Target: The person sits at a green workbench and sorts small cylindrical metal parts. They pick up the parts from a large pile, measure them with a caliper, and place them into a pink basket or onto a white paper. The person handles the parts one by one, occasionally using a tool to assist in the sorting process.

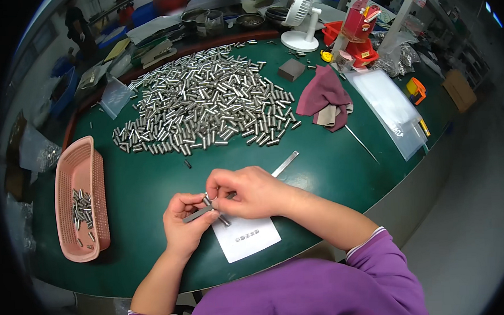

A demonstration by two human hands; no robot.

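Note:
My left hand (186, 223) grips one end of a long flat metal strip (285, 163) that runs up and to the right across the green table. My right hand (247, 191) pinches a small silver metal cylinder (207, 199) against the strip, just above the left thumb. A second small cylinder (224, 220) pokes out below the fingers. Both hands hover over a white paper slip (246, 238) lying on the table. A large heap of similar silver cylinders (203, 100) is spread farther back on the table.
A pink plastic basket (65, 184) with several cylinders stands at the left. A maroon cloth (324, 96), a grey block (291, 70), a white desk fan (300, 19), clear plastic bags (389, 104) and red bins (359, 29) lie toward the back right. The table edge (379, 199) curves near me.

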